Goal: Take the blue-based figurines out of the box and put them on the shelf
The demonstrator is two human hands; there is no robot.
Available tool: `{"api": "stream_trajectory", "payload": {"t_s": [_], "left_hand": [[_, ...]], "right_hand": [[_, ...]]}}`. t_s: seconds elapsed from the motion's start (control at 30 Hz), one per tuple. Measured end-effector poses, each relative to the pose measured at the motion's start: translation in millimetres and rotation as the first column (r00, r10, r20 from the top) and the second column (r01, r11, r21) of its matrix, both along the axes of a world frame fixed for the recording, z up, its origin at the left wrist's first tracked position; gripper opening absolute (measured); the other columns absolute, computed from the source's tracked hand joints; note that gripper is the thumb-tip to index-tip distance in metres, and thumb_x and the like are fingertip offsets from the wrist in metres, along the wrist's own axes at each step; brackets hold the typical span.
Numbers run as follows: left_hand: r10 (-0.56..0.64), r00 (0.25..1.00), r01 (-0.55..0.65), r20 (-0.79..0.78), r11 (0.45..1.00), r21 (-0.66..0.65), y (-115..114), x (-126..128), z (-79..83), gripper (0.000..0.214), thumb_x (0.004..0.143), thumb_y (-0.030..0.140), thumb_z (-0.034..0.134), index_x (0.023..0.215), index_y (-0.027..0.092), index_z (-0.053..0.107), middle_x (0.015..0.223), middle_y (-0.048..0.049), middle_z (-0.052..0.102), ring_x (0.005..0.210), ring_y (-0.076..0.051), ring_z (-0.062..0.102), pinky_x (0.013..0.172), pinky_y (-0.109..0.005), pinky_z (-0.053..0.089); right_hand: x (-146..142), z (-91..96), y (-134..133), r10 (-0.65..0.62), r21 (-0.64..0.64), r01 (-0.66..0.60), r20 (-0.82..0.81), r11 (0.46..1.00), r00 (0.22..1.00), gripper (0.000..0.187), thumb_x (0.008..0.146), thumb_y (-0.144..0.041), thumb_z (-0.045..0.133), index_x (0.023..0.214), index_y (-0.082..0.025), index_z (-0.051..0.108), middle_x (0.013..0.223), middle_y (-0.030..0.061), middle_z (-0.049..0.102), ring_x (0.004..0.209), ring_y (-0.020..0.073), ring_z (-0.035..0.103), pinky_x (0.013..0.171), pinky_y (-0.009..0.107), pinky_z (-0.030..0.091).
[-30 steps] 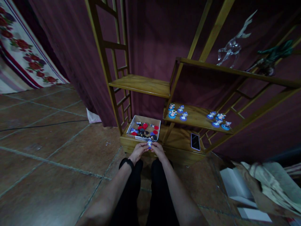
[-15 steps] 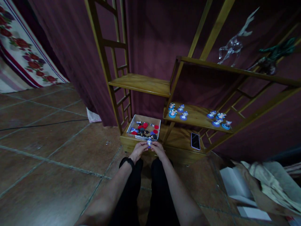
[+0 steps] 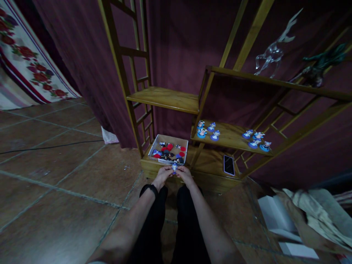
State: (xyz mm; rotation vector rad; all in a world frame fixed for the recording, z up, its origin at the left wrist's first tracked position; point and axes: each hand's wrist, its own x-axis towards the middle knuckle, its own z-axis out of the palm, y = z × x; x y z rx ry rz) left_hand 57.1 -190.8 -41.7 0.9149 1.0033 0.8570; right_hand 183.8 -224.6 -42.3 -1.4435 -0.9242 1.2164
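Between my left hand point(image 3: 164, 173) and my right hand point(image 3: 184, 173) is a small purple-and-white figurine point(image 3: 174, 167), upright, with the fingers of both hands closed on its sides. Just beyond it stands an open cardboard box point(image 3: 176, 140) on the low wooden ledge. Inside the box lie several loose figurines point(image 3: 165, 155) in dark, purple and white, along with red round pieces point(image 3: 182, 149). On the shelf to the right, purple-based figurines point(image 3: 215, 135) and blue-based figurines point(image 3: 201, 133) stand in two groups.
A phone point(image 3: 228, 165) lies on the ledge at right. A bare wooden shelf point(image 3: 167, 97) hangs above the box. Higher right are a clear glass deer point(image 3: 272, 55) and a dark green statue point(image 3: 316, 69). White boxes point(image 3: 276, 216) and cloth point(image 3: 316, 216) sit on the floor at right.
Almost nothing differs. Both hands stay on the figurine in the same place, and the view has shifted only very slightly.
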Motion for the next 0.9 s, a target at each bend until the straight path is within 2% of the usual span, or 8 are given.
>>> {"api": "stream_trajectory", "payload": {"t_s": [0.1,0.23,0.33,0.57,0.9], "left_hand": [[-0.025,0.999,0.026,0.028,1.000,-0.002,-1.2,-0.6,1.6,0.024,0.052,0.023,0.075,0.072,0.011,0.069,0.064,-0.0053,0.066,0.055,-0.010,0.056,0.051,-0.018,0.041],[-0.082,0.986,0.086,0.145,0.996,-0.019,-3.0,-3.0,4.5,0.027,0.056,0.024,0.074,0.079,0.011,0.069,0.074,-0.0074,0.068,0.063,-0.011,0.060,0.064,-0.022,0.047],[-0.079,0.981,0.085,0.179,0.996,-0.029,-4.2,-4.5,5.8,0.025,0.058,0.022,0.073,0.081,0.012,0.069,0.078,-0.0085,0.068,0.066,-0.012,0.061,0.069,-0.024,0.048],[-0.093,0.980,0.100,0.176,0.995,-0.031,-3.8,-4.1,3.4,0.019,0.059,0.017,0.071,0.077,0.012,0.069,0.079,-0.0081,0.068,0.065,-0.011,0.061,0.069,-0.023,0.048],[-0.099,0.985,0.102,0.142,0.995,-0.013,-2.2,-4.4,-0.3,0.023,0.057,0.017,0.072,0.079,0.014,0.071,0.078,-0.0067,0.069,0.064,-0.011,0.061,0.066,-0.022,0.047]], "right_hand": [[1.2,-2.9,1.2,0.003,-0.004,-0.003,0.012,1.000,1.000,0.024,0.059,-0.037,0.063,0.074,-0.019,0.060,0.063,-0.0024,0.061,0.057,0.0108,0.056,0.051,0.020,0.043],[3.5,-6.8,3.0,-0.015,0.002,0.015,-0.015,1.000,1.000,0.027,0.061,-0.040,0.062,0.079,-0.019,0.060,0.065,-0.0024,0.060,0.056,0.0103,0.056,0.051,0.021,0.043],[4.1,-6.0,2.7,-0.018,-0.001,0.018,-0.031,1.000,0.999,0.028,0.061,-0.040,0.061,0.080,-0.019,0.060,0.066,-0.0023,0.061,0.055,0.0100,0.055,0.050,0.020,0.043],[0.5,0.3,-0.7,-0.021,0.015,0.021,-0.005,1.000,1.000,0.026,0.060,-0.038,0.063,0.079,-0.019,0.060,0.070,-0.0014,0.062,0.058,0.0121,0.057,0.051,0.022,0.043],[-3.7,-1.1,0.7,-0.023,0.038,0.023,0.013,0.999,1.000,0.021,0.061,-0.027,0.060,0.081,-0.019,0.058,0.078,-0.0005,0.064,0.065,0.0131,0.058,0.053,0.022,0.043]]}}
